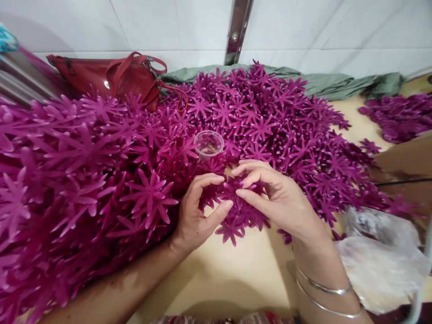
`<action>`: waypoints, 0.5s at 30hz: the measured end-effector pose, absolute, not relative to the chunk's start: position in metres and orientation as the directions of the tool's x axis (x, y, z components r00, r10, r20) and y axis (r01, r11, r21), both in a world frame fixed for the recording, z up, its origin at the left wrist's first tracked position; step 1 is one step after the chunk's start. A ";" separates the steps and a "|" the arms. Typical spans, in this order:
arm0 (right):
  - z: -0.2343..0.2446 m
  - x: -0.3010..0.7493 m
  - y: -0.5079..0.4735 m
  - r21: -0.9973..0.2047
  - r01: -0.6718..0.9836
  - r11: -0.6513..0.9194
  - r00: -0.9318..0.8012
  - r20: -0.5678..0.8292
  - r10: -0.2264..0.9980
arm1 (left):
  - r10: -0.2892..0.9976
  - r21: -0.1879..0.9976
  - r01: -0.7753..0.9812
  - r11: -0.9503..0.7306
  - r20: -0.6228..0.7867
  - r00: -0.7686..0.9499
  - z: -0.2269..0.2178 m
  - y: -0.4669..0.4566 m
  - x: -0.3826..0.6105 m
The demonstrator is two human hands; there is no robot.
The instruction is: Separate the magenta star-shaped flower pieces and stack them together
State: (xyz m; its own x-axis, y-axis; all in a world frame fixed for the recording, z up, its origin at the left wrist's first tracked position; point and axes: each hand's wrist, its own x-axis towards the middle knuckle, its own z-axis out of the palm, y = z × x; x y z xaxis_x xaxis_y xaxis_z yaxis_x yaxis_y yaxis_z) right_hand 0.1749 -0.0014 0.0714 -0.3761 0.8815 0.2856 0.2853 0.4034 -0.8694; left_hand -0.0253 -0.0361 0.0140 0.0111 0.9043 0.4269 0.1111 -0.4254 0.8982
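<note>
Above the table's near side, my right hand (283, 198) pinches a purple star-shaped artificial flower piece (232, 191) between thumb and index finger. My left hand (199, 211) faces it from the left, thumb and index finger curved and apart, their tips close to the petals. Whether those tips touch the petals, I cannot tell. More loose flower pieces (231, 231) lie on the table just beneath both hands. A small round clear plastic cup (209, 144) with tiny bits inside stands among the flowers just beyond my fingers.
Heaped purple flowers (148, 198) cover the left, and another heap (263, 121) spreads behind. A red handbag (101, 78) rests at the back left near a green cloth (337, 83). Plastic bags (378, 265) lie at right. More purple pieces (401, 117) sit far right.
</note>
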 end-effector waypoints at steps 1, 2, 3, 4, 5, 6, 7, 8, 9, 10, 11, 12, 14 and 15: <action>0.070 0.173 -0.002 -0.907 0.234 0.351 -0.336 0.263 0.904 | 0.921 0.915 0.105 -0.390 0.390 0.026 0.014 -0.037 -0.025; 0.069 0.170 -0.003 -0.931 0.201 0.305 -0.308 0.235 0.922 | 0.937 0.930 0.108 -0.351 0.349 0.035 0.014 -0.037 -0.025; 0.068 0.167 -0.004 -0.944 0.189 0.272 -0.291 0.210 0.933 | 0.950 0.943 0.112 -0.313 0.311 0.035 0.013 -0.037 -0.025; 0.067 0.165 -0.005 -0.948 0.192 0.255 -0.282 0.195 0.939 | 0.959 0.952 0.114 -0.283 0.281 0.029 0.013 -0.037 -0.025; 0.066 0.163 -0.005 -0.946 0.202 0.254 -0.278 0.193 0.941 | 0.966 0.959 0.111 -0.259 0.259 0.016 0.012 -0.037 -0.025; 0.066 0.162 -0.005 -0.941 0.215 0.262 -0.277 0.199 0.940 | 0.970 0.965 0.100 -0.243 0.244 0.002 0.011 -0.037 -0.025; 0.065 0.160 -0.005 -0.935 0.227 0.272 -0.277 0.205 0.939 | 0.973 0.969 0.088 -0.230 0.232 -0.011 0.010 -0.037 -0.025; 0.065 0.159 -0.004 -0.931 0.237 0.277 -0.275 0.209 0.938 | 0.974 0.972 0.079 -0.222 0.224 -0.018 0.009 -0.036 -0.025; 0.065 0.159 -0.004 -0.928 0.249 0.278 -0.266 0.211 0.941 | 0.975 0.973 0.076 -0.218 0.220 -0.022 0.008 -0.036 -0.025; 0.064 0.158 -0.003 -0.925 0.262 0.275 -0.251 0.210 0.945 | 0.975 0.973 0.078 -0.219 0.221 -0.022 0.008 -0.036 -0.025; 0.064 0.157 -0.003 -0.924 0.274 0.268 -0.235 0.206 0.950 | 0.974 0.971 0.082 -0.223 0.225 -0.017 0.008 -0.036 -0.025; 0.063 0.156 -0.003 -0.924 0.282 0.258 -0.224 0.198 0.954 | 0.974 0.971 0.086 -0.225 0.227 -0.010 0.008 -0.036 -0.025; 0.062 0.154 -0.004 -0.927 0.291 0.237 -0.220 0.177 0.959 | 0.976 0.972 0.087 -0.217 0.218 0.001 0.009 -0.036 -0.025; 0.061 0.153 -0.004 -0.929 0.293 0.227 -0.223 0.164 0.961 | 0.978 0.975 0.080 -0.207 0.208 0.005 0.010 -0.036 -0.025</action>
State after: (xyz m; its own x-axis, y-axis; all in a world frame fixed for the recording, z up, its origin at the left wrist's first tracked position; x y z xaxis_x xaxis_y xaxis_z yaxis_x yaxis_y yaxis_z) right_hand 0.1527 -0.0040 0.0611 -0.2235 0.9608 0.1643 0.2932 0.2270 -0.9287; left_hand -0.0247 -0.0361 0.0100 0.0048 0.9782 0.2077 0.0803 -0.2074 0.9750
